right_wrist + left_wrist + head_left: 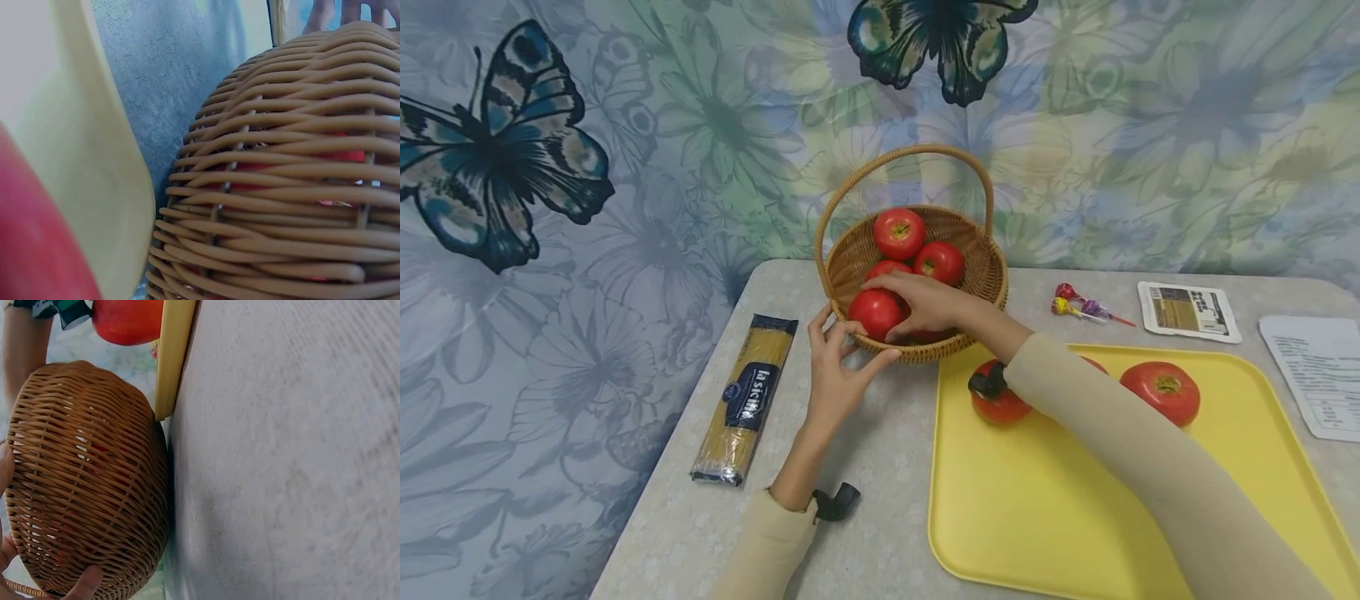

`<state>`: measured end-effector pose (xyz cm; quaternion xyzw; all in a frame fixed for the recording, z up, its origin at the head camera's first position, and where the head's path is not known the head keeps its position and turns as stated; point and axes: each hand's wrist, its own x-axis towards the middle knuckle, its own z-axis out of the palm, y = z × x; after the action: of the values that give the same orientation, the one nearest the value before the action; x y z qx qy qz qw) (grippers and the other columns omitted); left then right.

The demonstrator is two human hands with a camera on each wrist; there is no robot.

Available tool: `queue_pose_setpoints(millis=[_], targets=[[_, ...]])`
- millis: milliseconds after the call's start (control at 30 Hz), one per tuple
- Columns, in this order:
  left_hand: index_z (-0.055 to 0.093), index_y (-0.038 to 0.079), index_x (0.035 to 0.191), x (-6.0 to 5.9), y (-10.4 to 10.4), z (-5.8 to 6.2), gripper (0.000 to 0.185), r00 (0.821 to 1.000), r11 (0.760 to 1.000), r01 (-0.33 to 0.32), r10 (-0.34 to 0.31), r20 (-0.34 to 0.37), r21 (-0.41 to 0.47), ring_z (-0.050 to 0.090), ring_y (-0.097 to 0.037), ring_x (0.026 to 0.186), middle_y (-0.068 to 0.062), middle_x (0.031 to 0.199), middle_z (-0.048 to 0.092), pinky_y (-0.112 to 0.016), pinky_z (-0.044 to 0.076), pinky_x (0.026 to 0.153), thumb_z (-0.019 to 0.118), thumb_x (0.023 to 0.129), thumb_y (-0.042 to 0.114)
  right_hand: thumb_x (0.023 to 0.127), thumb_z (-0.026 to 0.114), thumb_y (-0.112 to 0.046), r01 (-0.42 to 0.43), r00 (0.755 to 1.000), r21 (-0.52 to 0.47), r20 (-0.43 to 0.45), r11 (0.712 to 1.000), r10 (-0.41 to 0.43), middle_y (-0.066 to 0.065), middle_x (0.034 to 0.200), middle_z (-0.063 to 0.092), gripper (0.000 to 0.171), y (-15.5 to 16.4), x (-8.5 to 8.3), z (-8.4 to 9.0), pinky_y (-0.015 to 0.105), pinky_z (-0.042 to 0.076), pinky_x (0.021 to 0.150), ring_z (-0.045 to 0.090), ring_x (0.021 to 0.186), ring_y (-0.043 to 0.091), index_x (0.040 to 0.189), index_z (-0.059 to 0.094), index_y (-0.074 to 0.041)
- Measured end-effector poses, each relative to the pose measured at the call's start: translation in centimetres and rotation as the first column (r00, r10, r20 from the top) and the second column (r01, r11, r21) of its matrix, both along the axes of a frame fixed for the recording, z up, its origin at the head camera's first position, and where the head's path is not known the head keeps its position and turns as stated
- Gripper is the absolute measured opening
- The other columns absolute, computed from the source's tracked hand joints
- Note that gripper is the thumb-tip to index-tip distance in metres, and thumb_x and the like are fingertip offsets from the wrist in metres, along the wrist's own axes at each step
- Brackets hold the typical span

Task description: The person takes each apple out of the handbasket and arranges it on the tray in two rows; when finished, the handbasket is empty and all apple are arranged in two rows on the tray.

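A wicker basket point(917, 353) with a tall handle stands at the back of the table with several red apples point(899, 234) in it. My right hand point(931, 302) reaches into it, thumb and fingers curved round a red apple point(874, 314) at the near left rim. At the basket's left front my left hand point(838, 367) grips the rim, its thumb along the outer wall. The left wrist view shows the weave point(94, 481) up close with fingertips point(89, 579) on it. In the right wrist view the basket hides most of the right hand's work.
A yellow tray point(1075, 500) lies right of the basket, with red apples point(1161, 392) on it, partly behind my right sleeve. Left is a pack of spaghetti point(748, 400). Lollipops point(1086, 307), a flat white packet point(1189, 312) and a printed sheet point(1318, 375) lie at the back right.
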<state>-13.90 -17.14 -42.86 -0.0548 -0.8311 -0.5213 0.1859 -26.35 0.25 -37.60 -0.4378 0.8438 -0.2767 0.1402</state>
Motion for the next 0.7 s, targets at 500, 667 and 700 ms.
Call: queue_pose_setpoints(millis=[500,667,700], targets=[[0.056,0.012,0.101,0.2,0.1,0.1,0.043,1.000,1.000,0.015,-0.015,0.006,0.012,0.028,-0.028,0.144,-0.014,0.154,0.020,-0.050,0.055,0.092,0.085,0.077,0.033,0.072,0.087,-0.025,0.105,0.986,-0.240,-0.101,0.965,-0.132,0.007,0.130,0.046,0.074,5.3,1.8,4.3,0.043,0.054,0.090,0.053,0.112,0.024,0.137,0.052,-0.020],[0.057,0.011,0.101,0.1,-0.1,0.1,0.044,1.000,1.000,0.017,-0.017,-0.008,0.025,0.033,-0.035,0.141,-0.015,0.154,0.020,-0.053,0.054,0.091,0.085,0.076,0.034,0.074,0.087,-0.020,0.115,0.976,-0.281,-0.147,0.953,-0.161,0.009,0.131,0.044,0.075,9.7,3.7,6.5,0.039,0.056,0.084,0.054,0.110,0.025,0.140,0.051,-0.021],[0.057,0.011,0.102,0.2,-0.2,0.1,0.045,1.000,1.000,0.016,-0.016,-0.008,0.027,0.033,-0.035,0.141,-0.014,0.154,0.020,-0.053,0.054,0.090,0.085,0.076,0.034,0.074,0.086,-0.017,0.123,0.975,-0.277,-0.147,0.953,-0.168,0.010,0.134,0.043,0.076,10.6,4.2,6.7,0.038,0.057,0.082,0.055,0.110,0.025,0.141,0.050,-0.021]])
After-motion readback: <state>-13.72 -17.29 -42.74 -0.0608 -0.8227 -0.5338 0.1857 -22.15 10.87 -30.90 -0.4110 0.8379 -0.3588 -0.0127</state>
